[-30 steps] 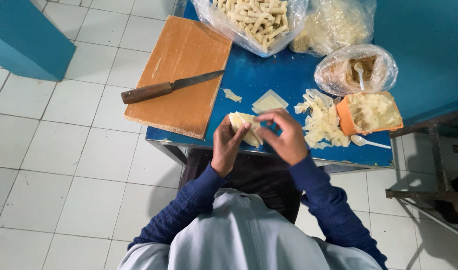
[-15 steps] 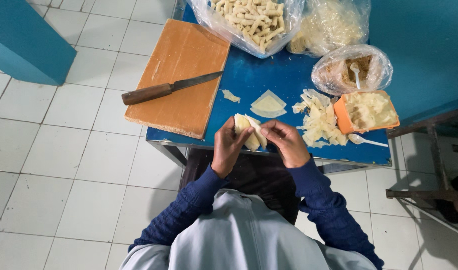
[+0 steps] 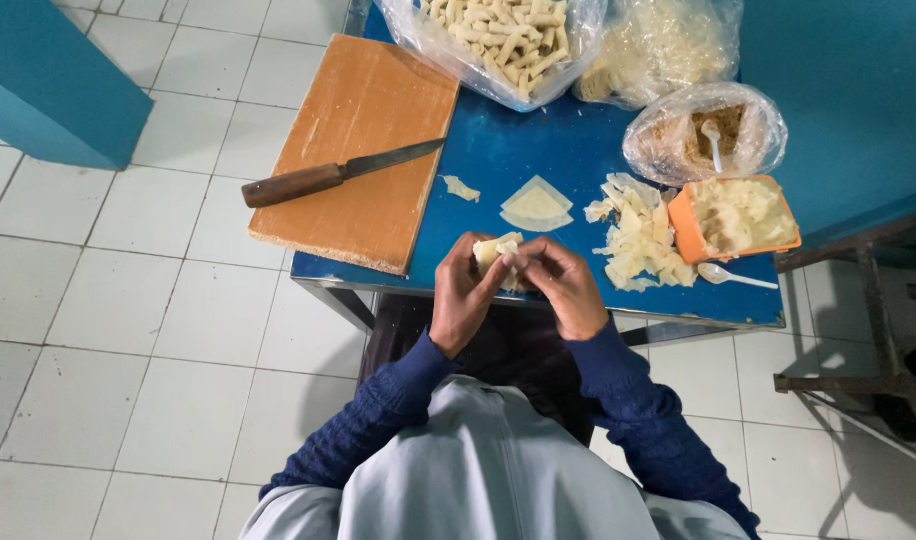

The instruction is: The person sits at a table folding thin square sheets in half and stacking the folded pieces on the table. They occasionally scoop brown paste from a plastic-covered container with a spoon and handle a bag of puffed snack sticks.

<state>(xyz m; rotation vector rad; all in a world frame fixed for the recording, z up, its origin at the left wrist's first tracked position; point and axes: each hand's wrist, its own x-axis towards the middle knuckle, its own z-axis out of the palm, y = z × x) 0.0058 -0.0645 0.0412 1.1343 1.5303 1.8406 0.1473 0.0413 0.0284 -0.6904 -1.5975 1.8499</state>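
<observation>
My left hand [image 3: 465,295] and my right hand [image 3: 563,285] meet over the front edge of the blue table [image 3: 518,150]. Both pinch a pale folded wrapper [image 3: 495,247], partly rolled, its top poking out between the fingers. Just beyond it a flat triangular wrapper [image 3: 537,205] lies on the table, with a small scrap [image 3: 463,188] to its left. A loose heap of wrappers [image 3: 638,235] lies to the right of my hands.
A wooden cutting board [image 3: 363,150] with a brown-handled knife [image 3: 328,175] overhangs the table's left side. An orange tub of filling [image 3: 743,215], a white spoon [image 3: 733,275], a bag of finished rolls [image 3: 503,35] and two more bags [image 3: 703,130] stand behind.
My hands have closed in together and the wrapper is folded tighter; less of it shows than a second ago. The view has shifted slightly.
</observation>
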